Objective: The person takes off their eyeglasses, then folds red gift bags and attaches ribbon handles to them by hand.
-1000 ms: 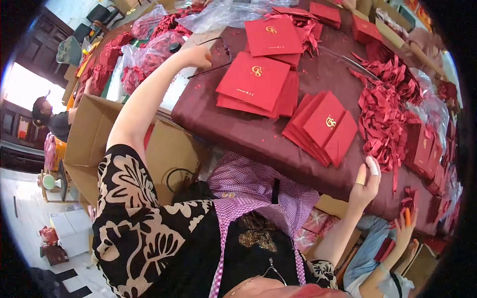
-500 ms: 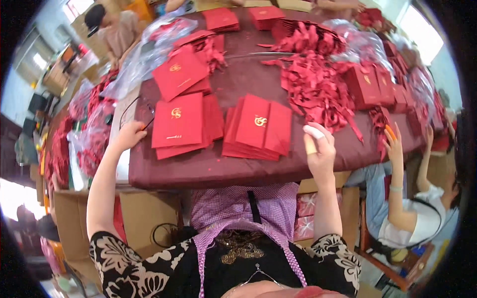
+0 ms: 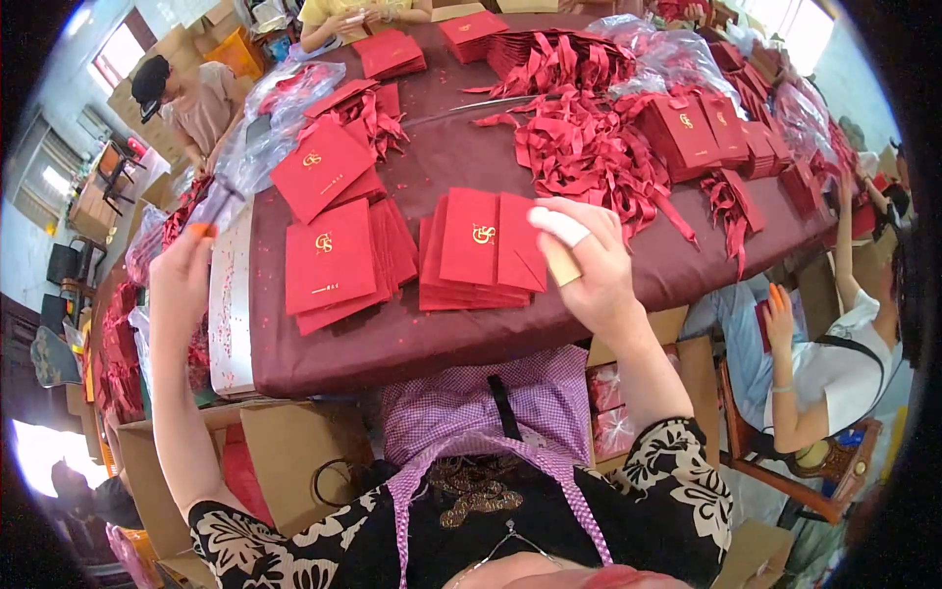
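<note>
On the left, my left hand [image 3: 180, 267] is raised beyond the table's left edge. Its fingers are closed on a thin dark tool [image 3: 220, 204], too blurred to name, with a bit of orange at the fingertips. My right hand [image 3: 601, 277] hovers at the right edge of a stack of red gold-printed folders [image 3: 466, 236]. White wrapping covers a finger and tan tape the thumb; these two are apart with nothing visible between them. Whether the hand touches the stack I cannot tell. Beside that stack lies another pile of red folders [image 3: 329, 260].
A dark red cloth covers the table [image 3: 412, 348]. Tangled red ribbons [image 3: 589, 157] lie beyond my right hand, near standing red folders [image 3: 687, 137]. Clear plastic bags [image 3: 265, 118] rest at the far left. A co-worker [image 3: 824, 353] sits at right. Open cardboard boxes [image 3: 294, 461] stand below.
My left hand has moved left and up with the dark tool. My right hand has come left to the edge of the middle folder stack. The view has shifted slightly.
</note>
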A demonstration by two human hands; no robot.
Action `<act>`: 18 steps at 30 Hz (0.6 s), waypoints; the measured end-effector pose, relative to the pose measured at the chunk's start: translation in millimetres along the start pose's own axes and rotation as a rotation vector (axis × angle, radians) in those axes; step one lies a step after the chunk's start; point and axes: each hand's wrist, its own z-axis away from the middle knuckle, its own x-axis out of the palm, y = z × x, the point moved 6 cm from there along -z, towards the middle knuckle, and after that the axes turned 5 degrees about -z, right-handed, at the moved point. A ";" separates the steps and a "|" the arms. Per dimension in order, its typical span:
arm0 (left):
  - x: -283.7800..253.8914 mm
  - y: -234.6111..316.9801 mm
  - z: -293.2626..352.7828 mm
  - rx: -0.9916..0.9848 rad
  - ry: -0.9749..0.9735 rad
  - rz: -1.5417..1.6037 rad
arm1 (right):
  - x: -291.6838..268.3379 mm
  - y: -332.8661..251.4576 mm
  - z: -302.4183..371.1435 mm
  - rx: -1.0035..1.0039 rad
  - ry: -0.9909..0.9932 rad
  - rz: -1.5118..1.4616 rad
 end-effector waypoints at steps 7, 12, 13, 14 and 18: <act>7.5 195.1 22.2 0.600 -0.274 0.007 | 2.0 -91.4 -43.9 -0.380 -0.021 0.006; 13.2 221.7 28.2 0.651 -0.430 0.174 | -0.9 -100.1 -38.4 -0.392 -0.156 0.030; 14.4 222.2 28.8 0.612 -0.489 0.193 | -3.4 -99.8 -36.7 -0.392 -0.164 0.020; 12.4 225.3 28.0 0.603 -0.475 0.187 | -5.3 -98.5 -34.6 -0.390 -0.173 0.009; 9.0 228.1 18.4 0.515 -0.507 0.387 | -14.2 -85.2 -30.8 -0.260 -0.168 0.007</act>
